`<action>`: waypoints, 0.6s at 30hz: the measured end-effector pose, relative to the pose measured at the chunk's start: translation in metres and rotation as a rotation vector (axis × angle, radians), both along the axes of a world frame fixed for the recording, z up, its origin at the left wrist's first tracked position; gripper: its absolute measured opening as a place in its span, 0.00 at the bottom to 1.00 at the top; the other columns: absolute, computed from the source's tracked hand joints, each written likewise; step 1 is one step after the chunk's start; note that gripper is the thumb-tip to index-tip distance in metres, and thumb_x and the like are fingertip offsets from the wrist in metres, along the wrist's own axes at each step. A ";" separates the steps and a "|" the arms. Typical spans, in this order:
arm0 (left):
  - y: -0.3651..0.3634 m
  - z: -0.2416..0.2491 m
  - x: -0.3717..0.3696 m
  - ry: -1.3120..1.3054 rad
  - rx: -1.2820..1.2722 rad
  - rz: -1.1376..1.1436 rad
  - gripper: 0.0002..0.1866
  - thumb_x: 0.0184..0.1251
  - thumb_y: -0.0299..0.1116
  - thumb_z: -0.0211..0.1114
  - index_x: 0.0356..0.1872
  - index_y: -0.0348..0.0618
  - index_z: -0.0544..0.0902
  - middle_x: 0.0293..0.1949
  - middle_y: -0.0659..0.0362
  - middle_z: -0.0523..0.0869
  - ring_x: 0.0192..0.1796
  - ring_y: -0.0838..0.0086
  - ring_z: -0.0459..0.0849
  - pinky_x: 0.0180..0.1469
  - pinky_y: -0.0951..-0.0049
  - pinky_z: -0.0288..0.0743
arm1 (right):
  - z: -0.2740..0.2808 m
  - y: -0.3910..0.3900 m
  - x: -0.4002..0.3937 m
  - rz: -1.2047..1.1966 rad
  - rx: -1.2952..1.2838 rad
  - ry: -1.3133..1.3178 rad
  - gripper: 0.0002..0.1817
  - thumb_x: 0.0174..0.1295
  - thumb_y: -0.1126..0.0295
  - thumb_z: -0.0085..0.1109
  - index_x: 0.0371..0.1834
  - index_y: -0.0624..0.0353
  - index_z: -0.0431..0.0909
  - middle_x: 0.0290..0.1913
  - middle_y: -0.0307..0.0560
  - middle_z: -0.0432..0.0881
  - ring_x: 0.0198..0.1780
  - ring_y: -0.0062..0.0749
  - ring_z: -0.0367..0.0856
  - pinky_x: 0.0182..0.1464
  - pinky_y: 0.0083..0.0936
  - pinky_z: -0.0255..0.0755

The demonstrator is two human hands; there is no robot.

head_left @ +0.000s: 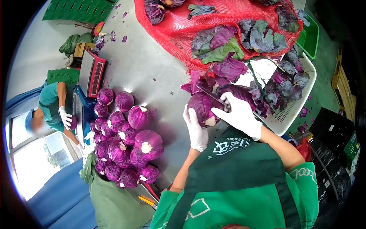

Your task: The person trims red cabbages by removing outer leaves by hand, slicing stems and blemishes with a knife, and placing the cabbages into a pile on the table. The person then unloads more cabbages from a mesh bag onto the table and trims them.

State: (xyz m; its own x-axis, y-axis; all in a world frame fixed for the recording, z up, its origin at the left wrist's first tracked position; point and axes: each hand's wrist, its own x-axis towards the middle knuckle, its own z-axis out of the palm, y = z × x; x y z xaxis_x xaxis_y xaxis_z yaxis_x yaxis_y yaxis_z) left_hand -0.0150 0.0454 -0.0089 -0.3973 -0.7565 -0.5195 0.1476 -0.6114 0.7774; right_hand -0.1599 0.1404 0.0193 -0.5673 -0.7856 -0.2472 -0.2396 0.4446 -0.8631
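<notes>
My left hand [196, 130], in a white glove, is closed round the near left side of a red cabbage [199, 107]. The cabbage's pale cut stem end faces toward me. In my gloved right hand [241, 116] is a knife [210, 94], its blade reaching up and left over the far side of the cabbage. The right fingertips rest near the cabbage's right side; the handle is mostly hidden by the hand. Loose purple leaves [230, 70] lie just beyond the blade, and another dark purple leaf [238, 93] is beside the right hand.
A pile of trimmed cabbages [118, 150] covers the table's left side. A red mesh bag [171, 40] with leaves lies at the far side. To the right stands a white crate [282, 124] of leaves. A co-worker [51, 101] handles a cabbage near a scale [91, 74].
</notes>
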 end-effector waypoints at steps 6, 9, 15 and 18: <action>-0.005 0.013 0.005 -0.535 -0.953 -0.401 0.48 0.61 0.42 0.76 0.75 0.35 0.56 0.71 0.44 0.62 0.74 0.53 0.64 0.76 0.54 0.55 | -0.022 0.001 -0.016 0.024 -0.068 0.166 0.10 0.68 0.64 0.57 0.39 0.61 0.74 0.28 0.57 0.81 0.30 0.53 0.83 0.32 0.43 0.75; -0.030 0.037 -0.009 -0.555 -1.458 -0.975 0.55 0.44 0.44 0.85 0.72 0.35 0.62 0.70 0.41 0.64 0.74 0.45 0.64 0.75 0.50 0.58 | -0.033 0.001 -0.020 0.099 -0.155 0.363 0.06 0.68 0.70 0.53 0.37 0.61 0.72 0.26 0.57 0.79 0.29 0.54 0.81 0.32 0.44 0.75; -0.045 0.024 0.008 -0.626 -1.348 -0.782 0.59 0.37 0.49 0.87 0.71 0.40 0.62 0.61 0.43 0.65 0.66 0.46 0.67 0.70 0.51 0.65 | -0.092 0.024 -0.085 -0.078 -0.007 0.453 0.13 0.67 0.64 0.55 0.49 0.58 0.79 0.32 0.58 0.82 0.33 0.58 0.81 0.38 0.46 0.77; -0.040 0.028 0.011 -0.776 -1.263 -0.797 0.60 0.35 0.51 0.87 0.72 0.46 0.62 0.60 0.42 0.63 0.64 0.45 0.67 0.69 0.50 0.65 | -0.025 0.009 -0.075 -0.187 0.026 0.424 0.19 0.70 0.57 0.57 0.56 0.58 0.79 0.33 0.55 0.82 0.37 0.49 0.82 0.43 0.44 0.77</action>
State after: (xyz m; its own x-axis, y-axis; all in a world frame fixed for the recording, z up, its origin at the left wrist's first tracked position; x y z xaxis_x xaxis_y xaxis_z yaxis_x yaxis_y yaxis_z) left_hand -0.0039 0.0059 0.0196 -0.8183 -0.5739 -0.0303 -0.4966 0.6794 0.5402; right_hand -0.2350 0.1497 -0.0060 -0.7541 -0.6565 0.0193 -0.4828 0.5341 -0.6940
